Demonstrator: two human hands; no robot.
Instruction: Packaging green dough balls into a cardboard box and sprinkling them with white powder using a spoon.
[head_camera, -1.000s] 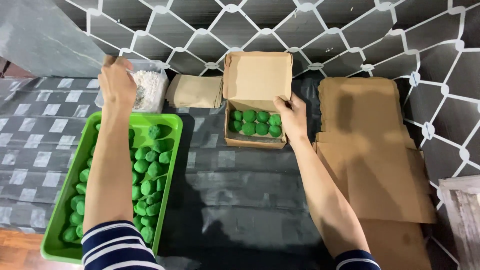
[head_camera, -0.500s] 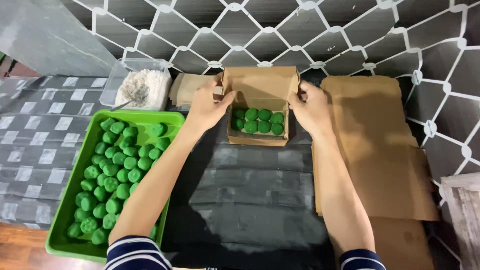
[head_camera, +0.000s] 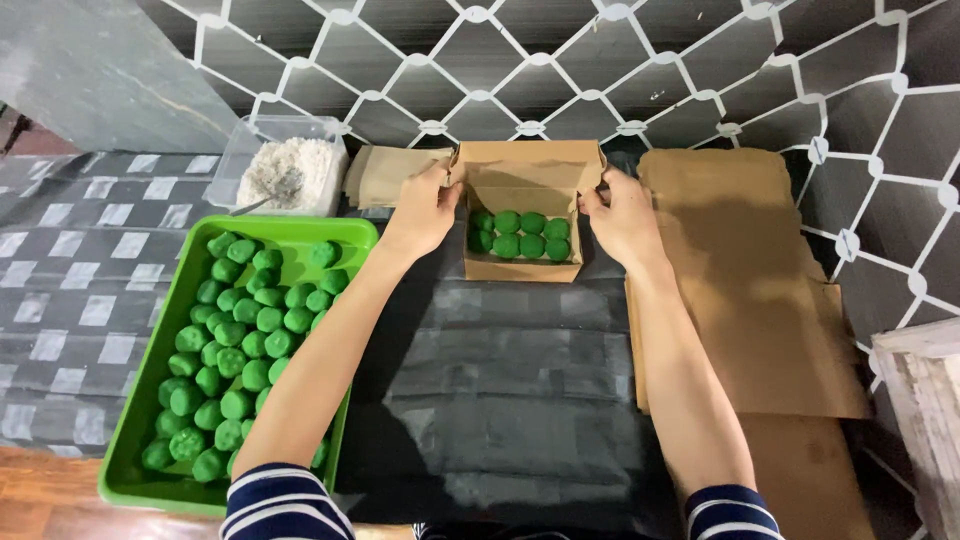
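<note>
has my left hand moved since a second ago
Yes. The left hand has come off the clear tub of white powder and moved right, to the left side of the cardboard box.

A dark grey wall (head_camera: 700, 70) crossed by a white diamond lattice rises behind the black-covered surface (head_camera: 500, 380); grey checkered cloth (head_camera: 70, 300) lies left.

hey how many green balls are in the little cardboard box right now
7 show in the cardboard box: green balls in two rows, three behind and four in front, between the left hand and right hand. The walls may hide more.
</note>
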